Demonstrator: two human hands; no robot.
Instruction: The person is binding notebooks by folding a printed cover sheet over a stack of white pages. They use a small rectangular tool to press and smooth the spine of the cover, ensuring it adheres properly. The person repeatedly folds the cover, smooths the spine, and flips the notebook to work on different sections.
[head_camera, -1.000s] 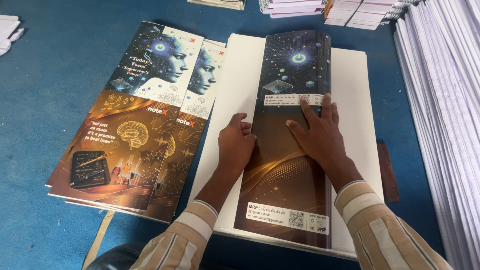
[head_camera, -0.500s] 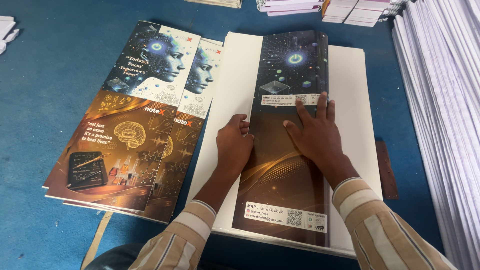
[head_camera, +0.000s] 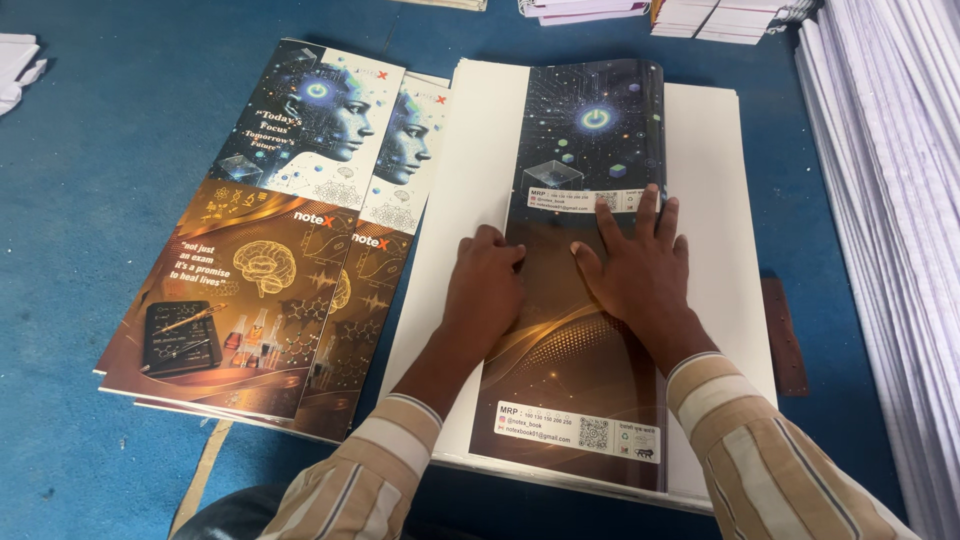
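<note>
While both my palms lie flat and open, grasping nothing, they press down on the long glossy printed cover sheet, dark with star-like dots above and brown-gold swirls below (head_camera: 585, 300), which lies lengthwise on the tall stack of white paper sheets (head_camera: 470, 150) in front of me on the blue cloth-covered surface (head_camera: 110, 200). My left hand (head_camera: 485, 295) sits at the cover's left edge, half over onto the white paper; my right hand (head_camera: 640, 270) is spread on its middle, fingertips touching the pale label strip. I judge the cover could skid on the smooth paper if one hand pushes harder than the other, leaving it skewed. A spare pile of printed covers (head_camera: 270, 240) lies just beside, to the left
</note>
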